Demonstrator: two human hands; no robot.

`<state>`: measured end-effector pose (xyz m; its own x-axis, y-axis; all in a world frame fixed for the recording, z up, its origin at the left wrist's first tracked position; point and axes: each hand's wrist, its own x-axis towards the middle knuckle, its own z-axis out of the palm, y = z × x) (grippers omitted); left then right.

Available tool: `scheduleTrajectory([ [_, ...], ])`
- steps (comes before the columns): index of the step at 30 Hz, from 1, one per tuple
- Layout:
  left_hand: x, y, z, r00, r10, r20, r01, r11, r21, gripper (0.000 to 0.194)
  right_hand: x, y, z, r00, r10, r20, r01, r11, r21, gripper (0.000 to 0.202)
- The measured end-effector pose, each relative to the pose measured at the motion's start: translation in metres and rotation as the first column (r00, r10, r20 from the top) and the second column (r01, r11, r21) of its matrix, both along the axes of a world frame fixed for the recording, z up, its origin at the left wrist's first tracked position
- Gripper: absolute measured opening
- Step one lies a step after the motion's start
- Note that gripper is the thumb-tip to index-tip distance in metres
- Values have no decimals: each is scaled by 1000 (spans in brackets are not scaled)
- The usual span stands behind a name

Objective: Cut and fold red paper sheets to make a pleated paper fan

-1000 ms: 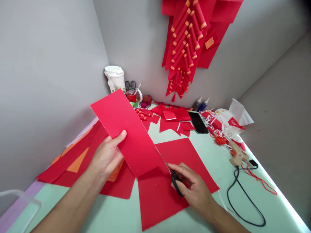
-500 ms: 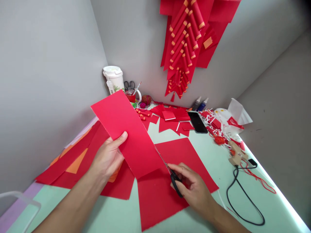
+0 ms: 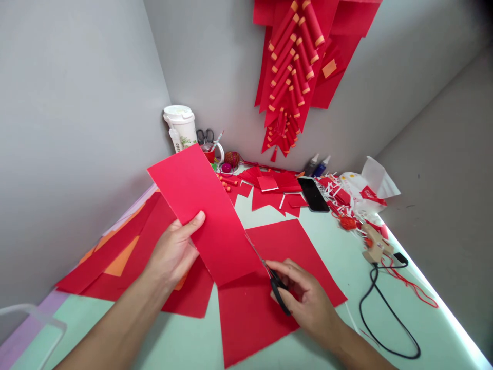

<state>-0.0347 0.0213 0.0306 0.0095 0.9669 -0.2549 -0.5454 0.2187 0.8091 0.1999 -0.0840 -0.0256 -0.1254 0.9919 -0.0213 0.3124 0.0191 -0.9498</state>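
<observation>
Since the last look, the red card (image 3: 217, 226) and the left hand (image 3: 175, 252) have slid a tiny bit to the right, while the scissors (image 3: 278, 292) stay in almost the same spot. Left thumb lies on top of the card and the other fingers are under it, pinching its left side. Right hand (image 3: 302, 295) has its fingers curled around the black handles. The thin blades look close together, with the tip at the card's long right edge.

The card is tilted up above the middle of the tabletop (image 3: 335, 246). Its near corner is over a flat red sheet (image 3: 258, 324), whose bottom edge is a bit rough. More red paper (image 3: 192, 295) lies near the left edge, by a purple strip (image 3: 29, 329).

Bare green room shows between the flat sheet and the black cord (image 3: 360, 306) by the right edge. Another bare bit is on the near side, between the two arms. The back edge is crowded, with a phone (image 3: 314, 195) toward its right end.

At the back left corner, a white cup (image 3: 180, 123) has a green plant picture and letters like "COF". Near the back right corner, a white packet (image 3: 352, 180) has a red patch with writing too small to read.
</observation>
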Motion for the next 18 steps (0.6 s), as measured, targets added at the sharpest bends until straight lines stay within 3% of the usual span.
scheduleTrajectory([
  [7, 3, -4, 2, 1000, -3, 27, 3, 1000, -12, 20, 1, -2, 2, 1000, -17, 17, 17, 1000, -9, 44],
  [18, 5, -5, 1, 1000, -13, -2, 13, 1000, -20, 31, -2, -2, 3, 999, -36, 23, 36, 999, -3, 46],
])
